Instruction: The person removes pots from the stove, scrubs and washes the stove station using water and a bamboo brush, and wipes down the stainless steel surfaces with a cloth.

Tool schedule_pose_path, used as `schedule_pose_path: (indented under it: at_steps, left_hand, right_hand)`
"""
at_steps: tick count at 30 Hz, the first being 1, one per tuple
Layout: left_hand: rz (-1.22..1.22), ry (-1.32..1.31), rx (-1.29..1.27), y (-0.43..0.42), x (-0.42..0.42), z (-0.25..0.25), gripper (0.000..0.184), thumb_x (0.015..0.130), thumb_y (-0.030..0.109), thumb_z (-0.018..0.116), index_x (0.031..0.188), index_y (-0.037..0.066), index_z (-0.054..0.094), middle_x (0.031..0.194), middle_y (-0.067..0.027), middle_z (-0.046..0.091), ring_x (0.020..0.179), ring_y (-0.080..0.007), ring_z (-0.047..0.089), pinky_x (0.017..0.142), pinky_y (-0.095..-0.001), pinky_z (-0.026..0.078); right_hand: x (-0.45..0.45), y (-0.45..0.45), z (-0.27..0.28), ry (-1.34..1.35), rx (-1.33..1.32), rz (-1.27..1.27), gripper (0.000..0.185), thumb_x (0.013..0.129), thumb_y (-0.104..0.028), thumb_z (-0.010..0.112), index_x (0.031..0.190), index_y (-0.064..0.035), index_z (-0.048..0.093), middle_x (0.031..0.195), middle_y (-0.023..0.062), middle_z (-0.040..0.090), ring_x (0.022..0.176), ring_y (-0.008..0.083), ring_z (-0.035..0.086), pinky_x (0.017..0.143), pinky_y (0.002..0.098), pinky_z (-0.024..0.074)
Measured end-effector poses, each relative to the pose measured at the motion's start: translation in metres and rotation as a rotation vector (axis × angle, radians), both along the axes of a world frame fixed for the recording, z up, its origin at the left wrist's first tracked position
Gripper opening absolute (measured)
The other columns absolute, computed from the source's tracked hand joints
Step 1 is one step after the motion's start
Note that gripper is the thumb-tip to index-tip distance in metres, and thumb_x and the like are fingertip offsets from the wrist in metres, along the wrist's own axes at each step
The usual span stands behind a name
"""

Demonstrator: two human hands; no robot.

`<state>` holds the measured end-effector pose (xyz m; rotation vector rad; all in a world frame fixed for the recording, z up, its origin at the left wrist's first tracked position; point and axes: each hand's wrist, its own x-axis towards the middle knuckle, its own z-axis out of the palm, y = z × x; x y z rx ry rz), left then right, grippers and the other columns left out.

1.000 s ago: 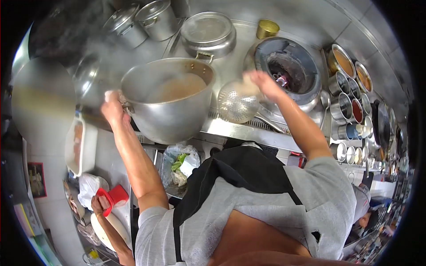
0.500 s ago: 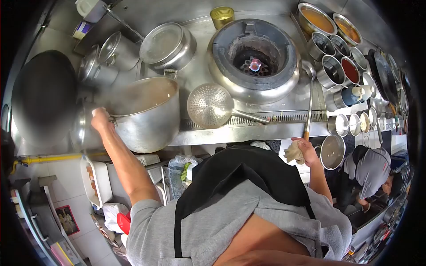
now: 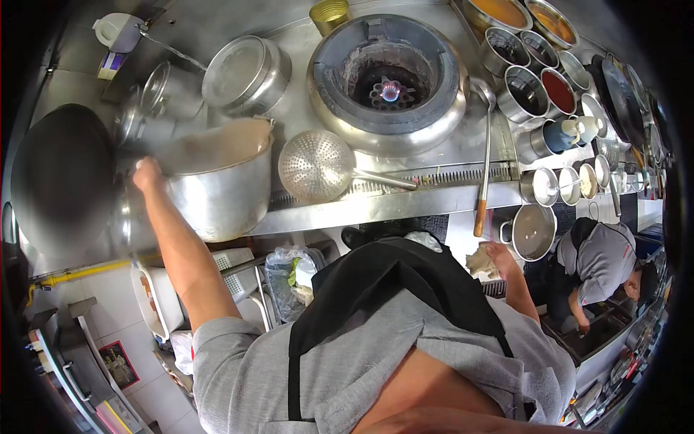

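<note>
Pot [image 3: 220, 199] at counter edge [image 3: 390, 211], left grip [image 3: 147, 175] clamped on it, right grip [image 3: 498, 258] around cloth [image 3: 480, 262] clear of edge

The person wears a grey short-sleeved shirt [image 3: 354, 362] of soft, slightly mottled cloth, creased over the chest and open at the neck in a wide V. Over it goes a plain black apron [image 3: 390, 278], its bib rising to a rounded peak. A narrow black strap [image 3: 294, 387] crosses the grey cloth on the left. The loose left sleeve [image 3: 228, 343] leaves the forearm [image 3: 181, 253] bare; the left hand [image 3: 148, 176] and right hand [image 3: 500, 254] are bare too.
</note>
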<state>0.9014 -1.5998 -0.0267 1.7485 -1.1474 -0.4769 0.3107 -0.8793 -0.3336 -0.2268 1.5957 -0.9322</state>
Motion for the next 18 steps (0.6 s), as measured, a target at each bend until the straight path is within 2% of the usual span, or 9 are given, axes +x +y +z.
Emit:
schedule_pose_path:
  at_steps: [4, 5, 6, 8, 9, 10, 12, 14, 18]
  left_hand:
    - [-0.017, 0.053, -0.051, -0.027, 0.017, -0.017, 0.028, 0.079, 0.02, 0.062, 0.084, -0.008, 0.062, 0.077, -0.0098, 0.063, 0.066, -0.0183, 0.058, 0.057, -0.0335, 0.045]
    - [-0.07, 0.084, -0.059, -0.029, 0.022, -0.018, 0.029, 0.078, 0.02, 0.062, 0.086, -0.008, 0.062, 0.077, -0.0099, 0.063, 0.066, -0.0182, 0.058, 0.058, -0.0338, 0.045]
    - [-0.125, 0.115, -0.068, -0.03, 0.023, -0.018, 0.03, 0.077, 0.021, 0.062, 0.087, -0.008, 0.062, 0.078, -0.0099, 0.064, 0.066, -0.0182, 0.058, 0.058, -0.0341, 0.046]
    - [-0.105, 0.137, -0.071, -0.032, 0.013, -0.017, 0.029, 0.077, 0.021, 0.062, 0.085, -0.007, 0.062, 0.077, -0.0095, 0.063, 0.065, -0.0182, 0.057, 0.058, -0.0345, 0.045]
    - [-0.073, 0.154, -0.071, -0.032, 0.007, -0.016, 0.028, 0.077, 0.021, 0.061, 0.084, -0.007, 0.061, 0.076, -0.0092, 0.063, 0.064, -0.0181, 0.056, 0.058, -0.0349, 0.045]
    - [-0.084, 0.165, -0.07, -0.028, -0.001, -0.013, 0.028, 0.077, 0.021, 0.061, 0.084, -0.007, 0.061, 0.076, -0.0092, 0.063, 0.064, -0.0181, 0.056, 0.058, -0.0349, 0.045]
    - [-0.079, 0.06, -0.075, -0.016, -0.018, -0.005, 0.024, 0.077, 0.02, 0.06, 0.08, -0.004, 0.061, 0.074, -0.0079, 0.061, 0.062, -0.0171, 0.054, 0.055, -0.0346, 0.043]
    - [-0.13, 0.065, -0.071, 0.0, -0.033, 0.007, 0.022, 0.076, 0.018, 0.058, 0.078, -0.003, 0.06, 0.073, -0.0072, 0.06, 0.063, -0.0164, 0.053, 0.055, -0.035, 0.041]
    - [-0.303, -0.092, -0.117, -0.024, -0.03, -0.006, 0.023, 0.083, 0.021, 0.061, 0.08, -0.001, 0.062, 0.075, -0.0067, 0.061, 0.067, -0.0164, 0.053, 0.06, -0.0358, 0.042]
  right_hand:
    - [0.004, 0.058, -0.007, 0.141, 0.212, 0.173, 0.03, 0.095, -0.019, 0.051, 0.114, 0.0008, 0.062, 0.098, 0.0106, 0.067, 0.085, 0.021, 0.062, 0.077, 0.0357, 0.0502]
    - [0.011, 0.073, -0.004, 0.169, 0.262, 0.143, 0.029, 0.094, -0.017, 0.051, 0.113, 0.0008, 0.063, 0.1, 0.0109, 0.067, 0.089, 0.0214, 0.061, 0.079, 0.0373, 0.0494]
    - [0.012, 0.1, -0.027, 0.285, 0.296, 0.214, 0.029, 0.093, -0.018, 0.052, 0.113, 0.0002, 0.063, 0.103, 0.0102, 0.067, 0.092, 0.0216, 0.061, 0.081, 0.0375, 0.0485]
    - [0.034, 0.126, -0.022, 0.217, 0.333, 0.09, 0.03, 0.094, -0.02, 0.054, 0.116, -0.0013, 0.062, 0.104, 0.0107, 0.067, 0.094, 0.0221, 0.06, 0.083, 0.0376, 0.0476]
    - [0.045, 0.148, -0.04, 0.225, 0.333, 0.077, 0.03, 0.094, -0.02, 0.054, 0.116, -0.0013, 0.062, 0.104, 0.0107, 0.067, 0.094, 0.0221, 0.06, 0.083, 0.0376, 0.0476]
    - [0.049, 0.188, -0.085, 0.367, 0.162, 0.252, 0.03, 0.094, -0.02, 0.054, 0.117, -0.0019, 0.062, 0.104, 0.0111, 0.066, 0.095, 0.0222, 0.06, 0.083, 0.0375, 0.0472]
    - [0.075, 0.199, -0.088, 0.514, -0.003, 0.417, 0.031, 0.094, -0.021, 0.055, 0.118, -0.0025, 0.062, 0.105, 0.0115, 0.066, 0.096, 0.0223, 0.06, 0.084, 0.0374, 0.0468]
    - [0.129, 0.158, -0.037, 0.234, 0.398, -0.01, 0.032, 0.094, -0.022, 0.055, 0.119, -0.0027, 0.061, 0.106, 0.0121, 0.066, 0.098, 0.0222, 0.059, 0.085, 0.0375, 0.046]
    - [0.189, 0.166, -0.051, 0.242, 0.378, 0.019, 0.032, 0.096, -0.024, 0.054, 0.12, -0.004, 0.062, 0.104, 0.0118, 0.066, 0.094, 0.0202, 0.06, 0.079, 0.0367, 0.0479]
